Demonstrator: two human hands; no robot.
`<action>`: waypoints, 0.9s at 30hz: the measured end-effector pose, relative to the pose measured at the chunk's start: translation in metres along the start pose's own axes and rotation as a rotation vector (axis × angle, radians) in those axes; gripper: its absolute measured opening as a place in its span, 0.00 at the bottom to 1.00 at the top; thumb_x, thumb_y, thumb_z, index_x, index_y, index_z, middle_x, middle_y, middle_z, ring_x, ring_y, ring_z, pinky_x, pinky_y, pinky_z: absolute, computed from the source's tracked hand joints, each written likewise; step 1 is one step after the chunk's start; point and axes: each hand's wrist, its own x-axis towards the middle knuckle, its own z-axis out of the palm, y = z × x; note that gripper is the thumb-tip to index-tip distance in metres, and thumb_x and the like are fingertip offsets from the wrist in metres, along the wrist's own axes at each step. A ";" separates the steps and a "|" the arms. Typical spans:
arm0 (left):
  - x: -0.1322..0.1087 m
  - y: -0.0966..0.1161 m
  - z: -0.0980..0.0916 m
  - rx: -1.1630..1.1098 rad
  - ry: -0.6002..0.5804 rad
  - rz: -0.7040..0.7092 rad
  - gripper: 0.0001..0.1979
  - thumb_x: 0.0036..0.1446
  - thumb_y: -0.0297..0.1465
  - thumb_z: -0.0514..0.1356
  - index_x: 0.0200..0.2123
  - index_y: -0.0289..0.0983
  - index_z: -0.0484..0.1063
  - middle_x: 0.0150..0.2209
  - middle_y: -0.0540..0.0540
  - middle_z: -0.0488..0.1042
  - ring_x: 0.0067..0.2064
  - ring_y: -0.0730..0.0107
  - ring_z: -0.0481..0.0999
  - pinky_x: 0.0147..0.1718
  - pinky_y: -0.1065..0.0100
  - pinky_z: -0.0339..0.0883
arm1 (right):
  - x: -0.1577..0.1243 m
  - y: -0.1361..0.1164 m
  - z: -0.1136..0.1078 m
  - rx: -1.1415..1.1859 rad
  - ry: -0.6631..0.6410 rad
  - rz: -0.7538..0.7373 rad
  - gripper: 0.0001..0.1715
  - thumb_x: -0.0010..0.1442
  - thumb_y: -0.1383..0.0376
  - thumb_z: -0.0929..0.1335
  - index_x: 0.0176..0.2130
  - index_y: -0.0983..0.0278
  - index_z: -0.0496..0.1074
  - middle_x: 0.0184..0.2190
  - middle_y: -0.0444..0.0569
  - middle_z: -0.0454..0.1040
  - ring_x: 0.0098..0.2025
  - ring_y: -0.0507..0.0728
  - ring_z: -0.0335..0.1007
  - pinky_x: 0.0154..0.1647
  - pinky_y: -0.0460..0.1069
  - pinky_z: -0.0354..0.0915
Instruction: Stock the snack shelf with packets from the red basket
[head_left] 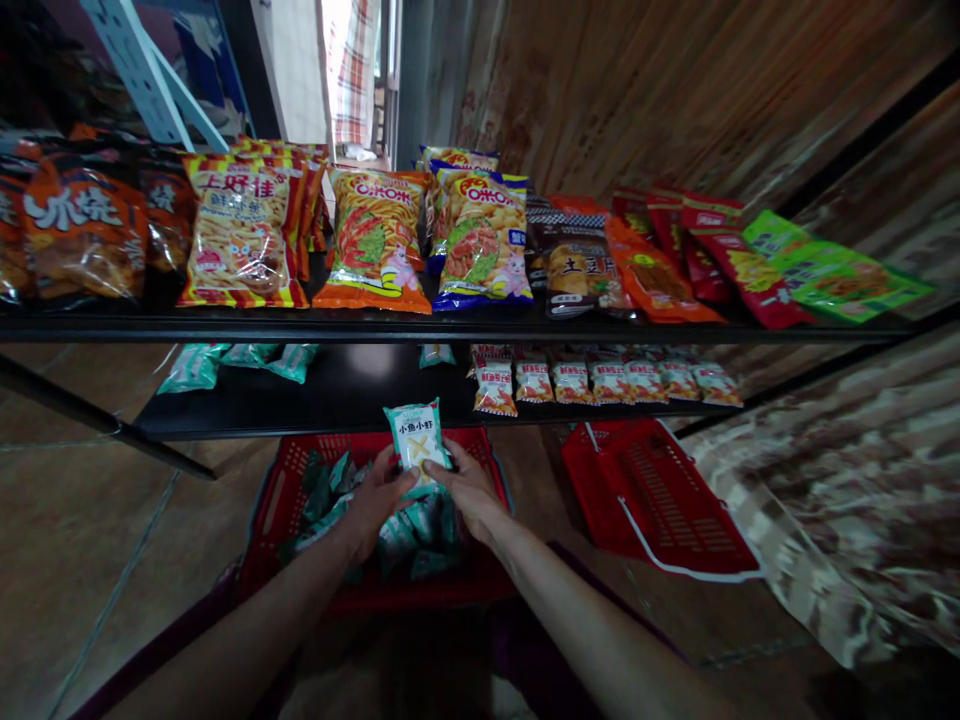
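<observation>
A small green and white snack packet [419, 440] is held upright between my two hands, above the near part of a red basket [382, 597]. My left hand [379, 497] grips its lower left side, thumb on the front. On the lower right side, my right hand [466, 485] holds it the same way. Several similar green packets [397, 540] lie loose in the basket below. More green packets [196, 367] rest at the left of the black lower shelf [352, 400], and one stands farther back near its middle.
Small red and white packets [570, 380] line the lower shelf's right side. Larger snack bags [480, 235] fill the upper shelf [450, 328]. A second red basket [660, 495] with a white handle sits on the floor at the right. A patterned curtain [795, 540] hangs beyond it.
</observation>
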 end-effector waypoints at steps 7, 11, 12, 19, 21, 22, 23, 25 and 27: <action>0.033 -0.012 0.015 0.125 0.121 0.220 0.24 0.42 0.26 0.67 0.47 0.38 0.71 0.41 0.43 0.78 0.42 0.60 0.77 0.42 0.61 0.70 | 0.026 0.004 -0.008 -0.242 -0.031 -0.090 0.27 0.51 0.60 0.70 0.51 0.61 0.69 0.48 0.50 0.75 0.48 0.59 0.72 0.52 0.55 0.66; 0.067 -0.002 0.032 0.215 0.196 0.339 0.24 0.45 0.24 0.65 0.48 0.38 0.70 0.40 0.44 0.78 0.42 0.64 0.75 0.43 0.65 0.68 | 0.057 -0.011 -0.015 -0.469 0.050 -0.208 0.32 0.56 0.61 0.67 0.59 0.62 0.62 0.52 0.52 0.72 0.52 0.59 0.69 0.56 0.55 0.62; 0.076 0.001 0.037 0.224 0.202 0.359 0.24 0.46 0.23 0.65 0.49 0.38 0.70 0.40 0.44 0.77 0.42 0.65 0.75 0.43 0.66 0.68 | 0.066 -0.016 -0.017 -0.521 0.065 -0.234 0.33 0.57 0.62 0.67 0.60 0.63 0.60 0.52 0.53 0.72 0.52 0.59 0.69 0.56 0.55 0.62; 0.149 0.009 0.062 0.268 0.212 0.471 0.20 0.46 0.22 0.64 0.44 0.40 0.72 0.37 0.49 0.77 0.40 0.67 0.75 0.42 0.69 0.67 | 0.124 -0.033 -0.024 -0.769 0.231 -0.358 0.36 0.58 0.66 0.65 0.64 0.64 0.55 0.53 0.55 0.71 0.54 0.62 0.68 0.56 0.55 0.61; 0.168 0.010 0.066 0.245 0.194 0.488 0.21 0.45 0.20 0.64 0.44 0.42 0.72 0.38 0.49 0.78 0.42 0.66 0.76 0.43 0.69 0.67 | 0.141 -0.032 -0.027 -0.783 0.267 -0.402 0.35 0.59 0.66 0.64 0.63 0.65 0.55 0.53 0.56 0.71 0.54 0.62 0.68 0.56 0.55 0.61; 0.177 0.010 0.068 0.223 0.189 0.493 0.21 0.45 0.19 0.64 0.43 0.42 0.73 0.38 0.49 0.78 0.43 0.66 0.76 0.43 0.70 0.67 | 0.150 -0.032 -0.028 -0.783 0.281 -0.426 0.34 0.59 0.66 0.64 0.63 0.65 0.56 0.52 0.56 0.72 0.53 0.62 0.69 0.56 0.55 0.61; 0.186 0.011 0.070 0.199 0.187 0.496 0.21 0.45 0.19 0.64 0.43 0.42 0.73 0.39 0.49 0.78 0.44 0.65 0.76 0.44 0.70 0.68 | 0.159 -0.032 -0.030 -0.785 0.290 -0.448 0.33 0.59 0.65 0.63 0.63 0.65 0.56 0.52 0.56 0.72 0.53 0.62 0.69 0.55 0.55 0.62; 0.200 0.013 0.074 0.156 0.195 0.498 0.21 0.45 0.18 0.63 0.43 0.42 0.72 0.40 0.48 0.78 0.45 0.64 0.76 0.44 0.69 0.68 | 0.174 -0.032 -0.032 -0.796 0.309 -0.474 0.31 0.60 0.65 0.63 0.61 0.65 0.58 0.52 0.56 0.72 0.53 0.62 0.69 0.55 0.55 0.62; 0.212 0.015 0.078 0.129 0.212 0.501 0.22 0.45 0.17 0.62 0.44 0.43 0.72 0.40 0.48 0.78 0.46 0.64 0.76 0.44 0.69 0.68 | 0.187 -0.033 -0.032 -0.812 0.324 -0.478 0.30 0.59 0.65 0.63 0.61 0.65 0.59 0.51 0.56 0.72 0.52 0.62 0.69 0.55 0.55 0.62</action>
